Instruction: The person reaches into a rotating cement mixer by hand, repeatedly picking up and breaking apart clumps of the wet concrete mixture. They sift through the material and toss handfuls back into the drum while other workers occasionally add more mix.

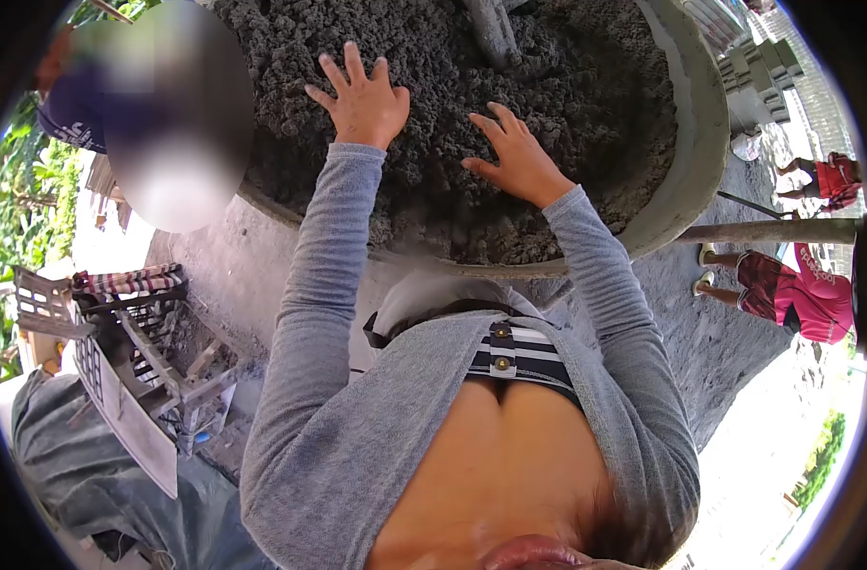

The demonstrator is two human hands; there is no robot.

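Both hands are over a wide round drum (692,123) that holds damp, crumbly grey mix (433,142), like mortar or concrete. My left hand (362,100) has its fingers spread, palm down over the mix, with nothing in it. To its right and nearer my body, my right hand (519,157) is also open, thumb and fingers apart and holding nothing. A thick, mix-coated bar (492,33) stands in the drum beyond my hands. Long grey sleeves (327,247) cover both my arms.
A person in a dark top (77,109) is at the drum's left side. Right of it are people in pink (818,294) and red (837,180), a horizontal pole (775,232) and stacked grey blocks (761,81). A slatted frame (158,351) and dark tarp (120,465) lie lower left.
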